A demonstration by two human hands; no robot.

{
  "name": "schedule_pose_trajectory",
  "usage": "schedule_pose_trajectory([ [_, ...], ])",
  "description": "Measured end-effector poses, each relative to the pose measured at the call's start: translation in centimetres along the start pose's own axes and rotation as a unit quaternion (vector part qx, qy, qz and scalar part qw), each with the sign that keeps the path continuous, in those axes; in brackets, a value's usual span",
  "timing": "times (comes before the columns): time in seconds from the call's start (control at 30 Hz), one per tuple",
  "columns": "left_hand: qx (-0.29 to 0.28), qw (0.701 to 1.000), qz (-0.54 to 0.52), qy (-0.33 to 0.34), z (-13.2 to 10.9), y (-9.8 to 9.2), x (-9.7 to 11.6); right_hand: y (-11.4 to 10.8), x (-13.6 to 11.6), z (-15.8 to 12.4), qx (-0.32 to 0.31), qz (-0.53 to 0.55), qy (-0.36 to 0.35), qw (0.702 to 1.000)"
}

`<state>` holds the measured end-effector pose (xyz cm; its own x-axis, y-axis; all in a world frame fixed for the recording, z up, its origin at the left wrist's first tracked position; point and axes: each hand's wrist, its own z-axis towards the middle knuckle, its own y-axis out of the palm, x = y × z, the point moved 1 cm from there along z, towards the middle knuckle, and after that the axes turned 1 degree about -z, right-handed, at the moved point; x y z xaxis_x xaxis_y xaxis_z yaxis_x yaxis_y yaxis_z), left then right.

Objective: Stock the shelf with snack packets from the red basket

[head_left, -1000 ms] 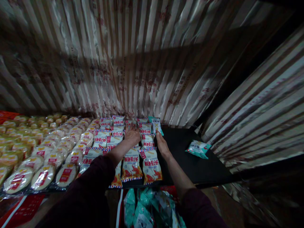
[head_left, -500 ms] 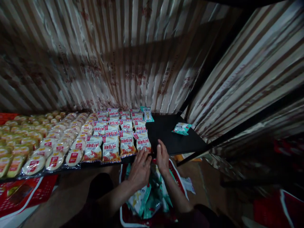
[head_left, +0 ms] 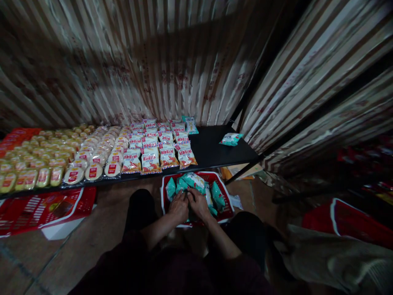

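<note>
Inside the red basket (head_left: 227,200) with a white rim lie several teal-and-white snack packets (head_left: 196,182). My left hand (head_left: 178,208) reaches into it, fingers bent against the packets. Close beside it, my right hand (head_left: 199,203) has its fingers curled over them too, the two hands almost touching. Both hands seem closed on packets, though the fingertips are partly hidden. On the black shelf (head_left: 210,147) ahead stand rows of white-and-red snack packets (head_left: 168,155). One teal packet (head_left: 190,125) sits at the back of these rows, and another teal packet (head_left: 231,139) lies apart to the right.
Round wrapped cakes (head_left: 93,171) and yellow wrapped cakes (head_left: 44,177) fill the shelf's left part. A red crate (head_left: 67,205) is below it on the left. Slanting black frame bars (head_left: 242,172) and striped curtains (head_left: 184,61) enclose the shelf. Another red basket (head_left: 353,219) stands right.
Both hands have moved from the shelf's front edge back down into the basket, closer together. The view has shifted, showing the shelf higher and more of the floor.
</note>
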<state>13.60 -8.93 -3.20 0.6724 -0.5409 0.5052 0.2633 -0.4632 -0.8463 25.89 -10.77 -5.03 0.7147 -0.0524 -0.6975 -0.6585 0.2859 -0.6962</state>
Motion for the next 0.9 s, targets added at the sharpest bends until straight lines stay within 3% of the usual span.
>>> schedule_pose_trajectory([
  [0.1, -0.034, 0.999, 0.011, -0.021, -1.8, 1.1, -0.4, 0.6, 0.7, -1.5, -0.008, -0.014, -0.016, 1.0],
  [0.23, -0.031, 0.997, 0.023, -0.063, -3.9, 2.7, -1.5, -0.1, 2.0, -2.1, 0.115, -0.072, 0.031, 0.99],
  [0.3, -0.037, 0.997, 0.021, -0.067, -4.4, 3.4, -2.1, -0.7, 2.6, -1.7, 0.136, -0.089, 0.044, 0.986],
  [0.43, -0.033, 0.997, 0.004, -0.074, -4.7, 4.2, -2.7, -1.8, 3.5, 0.0, 0.11, -0.05, 0.054, 0.991],
  [0.53, -0.02, 0.995, 0.003, -0.095, -4.4, 4.0, -2.6, -2.5, 4.3, 0.7, 0.147, -0.01, 0.118, 0.982],
  [0.63, 0.0, 0.995, 0.009, -0.1, -4.1, 3.6, -2.4, -3.1, 4.9, 0.2, 0.173, 0.004, 0.139, 0.975],
  [0.73, 0.02, 0.996, 0.015, -0.085, -4.2, 3.5, -2.3, -3.3, 5.2, -1.0, 0.157, 0.028, 0.129, 0.979],
  [0.8, 0.034, 0.997, 0.02, -0.072, -4.5, 3.6, -2.1, -3.2, 5.1, -1.9, 0.119, 0.036, 0.082, 0.989],
  [0.9, 0.045, 0.998, 0.029, 0.023, -5.0, 4.5, -1.2, -2.9, 4.6, -2.7, 0.122, 0.036, 0.009, 0.992],
])
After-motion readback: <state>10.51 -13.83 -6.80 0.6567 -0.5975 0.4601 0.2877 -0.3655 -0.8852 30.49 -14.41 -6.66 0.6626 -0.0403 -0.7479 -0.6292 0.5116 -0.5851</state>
